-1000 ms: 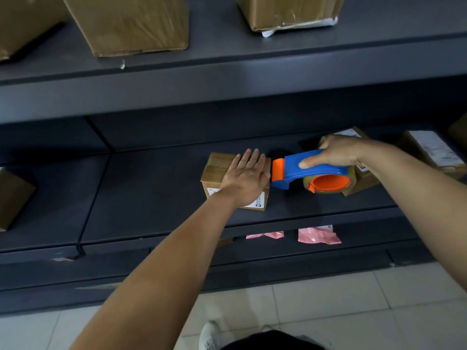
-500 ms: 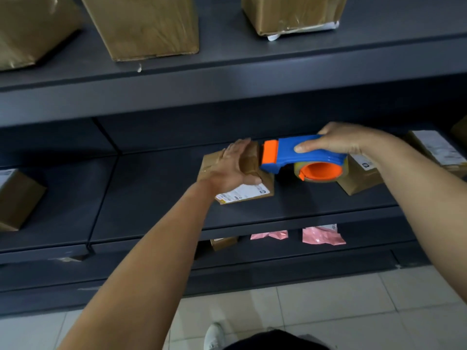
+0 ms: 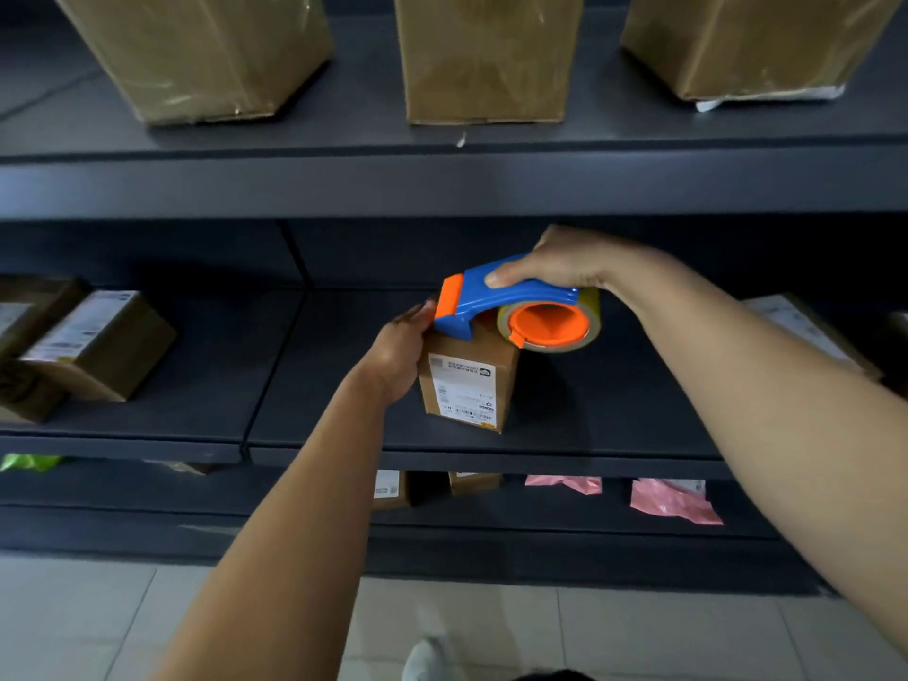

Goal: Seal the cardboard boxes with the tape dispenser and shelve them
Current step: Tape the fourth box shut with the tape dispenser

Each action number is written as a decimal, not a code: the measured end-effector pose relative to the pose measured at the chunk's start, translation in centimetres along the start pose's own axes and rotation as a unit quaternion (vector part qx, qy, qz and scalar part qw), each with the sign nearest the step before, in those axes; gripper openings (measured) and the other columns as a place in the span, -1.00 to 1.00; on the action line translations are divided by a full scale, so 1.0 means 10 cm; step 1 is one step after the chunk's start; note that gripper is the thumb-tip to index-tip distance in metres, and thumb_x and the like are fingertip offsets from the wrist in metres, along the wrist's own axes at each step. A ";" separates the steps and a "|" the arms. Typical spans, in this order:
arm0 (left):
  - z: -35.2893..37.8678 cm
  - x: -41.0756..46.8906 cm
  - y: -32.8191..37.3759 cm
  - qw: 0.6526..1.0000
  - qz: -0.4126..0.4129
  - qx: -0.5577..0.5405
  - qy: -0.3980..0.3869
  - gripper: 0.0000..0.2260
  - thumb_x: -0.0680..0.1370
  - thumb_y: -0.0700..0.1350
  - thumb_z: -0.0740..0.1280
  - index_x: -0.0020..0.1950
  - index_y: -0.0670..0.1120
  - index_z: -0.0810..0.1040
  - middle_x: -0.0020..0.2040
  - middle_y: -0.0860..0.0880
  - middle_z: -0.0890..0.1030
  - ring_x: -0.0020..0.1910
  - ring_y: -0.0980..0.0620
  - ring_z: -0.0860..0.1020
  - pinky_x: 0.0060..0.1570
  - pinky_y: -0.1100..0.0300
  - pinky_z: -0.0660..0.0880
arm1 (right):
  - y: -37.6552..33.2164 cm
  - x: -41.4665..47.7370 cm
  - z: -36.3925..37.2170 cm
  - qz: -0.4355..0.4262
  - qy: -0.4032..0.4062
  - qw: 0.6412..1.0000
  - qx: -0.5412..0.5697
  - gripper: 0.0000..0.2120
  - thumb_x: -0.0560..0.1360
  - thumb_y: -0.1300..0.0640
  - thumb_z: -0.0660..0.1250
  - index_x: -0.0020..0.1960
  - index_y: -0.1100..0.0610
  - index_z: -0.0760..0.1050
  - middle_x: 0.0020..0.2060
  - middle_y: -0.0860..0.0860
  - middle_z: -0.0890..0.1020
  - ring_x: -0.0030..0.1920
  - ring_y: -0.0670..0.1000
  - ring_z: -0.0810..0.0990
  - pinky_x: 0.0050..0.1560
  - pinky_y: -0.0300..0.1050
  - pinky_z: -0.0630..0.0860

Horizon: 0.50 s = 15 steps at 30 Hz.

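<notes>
Nothing can be read. The white shipping label [image 3: 462, 385] on the small cardboard box [image 3: 471, 347] at centre shows barcodes and print, all blurred. The labels on the box at nine o'clock [image 3: 113, 356] and the box at three o'clock [image 3: 806, 331] are blurred too.

Dark grey rack [image 3: 442, 184]. Small labelled box [image 3: 467, 380] stands upright on middle shelf [image 3: 344, 410], near front edge. Left of it, same shelf: cluster of labelled boxes [image 3: 113, 356]. Right of it: another labelled box [image 3: 806, 331]. Shelf above it: three big cartons [image 3: 486, 56]. Shelf below it: pink bags [image 3: 673, 501], small boxes [image 3: 474, 482].
</notes>
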<state>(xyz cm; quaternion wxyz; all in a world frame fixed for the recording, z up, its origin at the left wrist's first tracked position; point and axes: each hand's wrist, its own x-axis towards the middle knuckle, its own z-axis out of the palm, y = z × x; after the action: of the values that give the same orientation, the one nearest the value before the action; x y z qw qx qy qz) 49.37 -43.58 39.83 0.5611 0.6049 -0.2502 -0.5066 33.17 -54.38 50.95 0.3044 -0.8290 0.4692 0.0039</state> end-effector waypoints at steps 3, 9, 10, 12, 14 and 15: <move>-0.01 0.08 -0.02 0.996 -0.018 0.080 0.046 -0.62 0.66 0.05 0.11 0.14 -0.19 0.58 -0.04 -0.17 0.64 -0.11 -0.10 0.60 -0.03 0.06 0.52 | -0.12 0.03 0.00 0.004 -0.010 1.000 0.001 -0.61 0.36 -0.25 0.42 -0.23 0.08 0.49 -0.32 0.02 0.58 -0.34 -0.02 0.52 -0.32 -0.16 0.38; 0.09 0.20 -0.01 0.985 -0.033 0.147 0.089 -0.67 0.63 0.11 0.14 0.08 -0.06 0.59 0.00 -0.16 0.67 0.01 -0.16 0.64 0.08 -0.05 0.55 | -0.07 0.01 -0.02 0.013 -0.017 1.000 0.013 -0.62 0.40 -0.23 0.39 -0.23 0.09 0.48 -0.33 0.02 0.57 -0.35 -0.03 0.50 -0.34 -0.18 0.36; 0.11 0.20 0.01 0.983 -0.025 0.155 0.098 -0.69 0.63 0.08 0.14 0.03 -0.07 0.59 -0.01 -0.17 0.66 -0.01 -0.16 0.63 0.02 -0.02 0.55 | -0.04 0.00 -0.03 0.015 -0.016 1.000 0.012 -0.60 0.38 -0.26 0.40 -0.22 0.10 0.50 -0.32 0.03 0.58 -0.34 -0.02 0.51 -0.33 -0.17 0.37; 0.13 0.21 0.01 0.979 -0.007 0.170 0.108 -0.73 0.64 0.02 0.15 -0.08 -0.07 0.57 -0.09 -0.16 0.63 -0.11 -0.11 0.58 -0.14 0.06 0.48 | 0.03 -0.02 -0.04 0.019 -0.018 1.000 0.012 -0.55 0.36 -0.30 0.39 -0.22 0.11 0.53 -0.32 0.03 0.60 -0.33 -0.01 0.53 -0.31 -0.17 0.38; 0.14 0.21 0.01 0.976 0.012 0.184 0.114 -0.73 0.64 0.00 0.17 -0.14 -0.08 0.55 -0.17 -0.13 0.58 -0.18 -0.07 0.52 -0.23 0.09 0.42 | 0.12 -0.05 -0.04 0.019 -0.017 1.000 0.018 -0.54 0.36 -0.31 0.38 -0.25 0.11 0.55 -0.34 0.03 0.61 -0.34 -0.01 0.53 -0.31 -0.17 0.38; 0.14 0.22 0.01 0.974 0.018 0.193 0.116 -0.74 0.63 0.01 0.19 -0.15 -0.09 0.54 -0.18 -0.13 0.57 -0.20 -0.06 0.51 -0.25 0.11 0.41 | 0.17 -0.07 -0.05 0.018 -0.014 1.000 0.020 -0.54 0.35 -0.31 0.38 -0.27 0.11 0.55 -0.36 0.03 0.61 -0.34 0.00 0.53 -0.30 -0.16 0.37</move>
<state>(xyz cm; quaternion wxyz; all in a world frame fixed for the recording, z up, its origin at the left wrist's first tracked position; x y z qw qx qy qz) 48.95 -46.16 39.39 0.4680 0.7517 -0.2877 -0.3649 31.32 -54.67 50.73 0.3276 -0.8138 0.4799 0.0121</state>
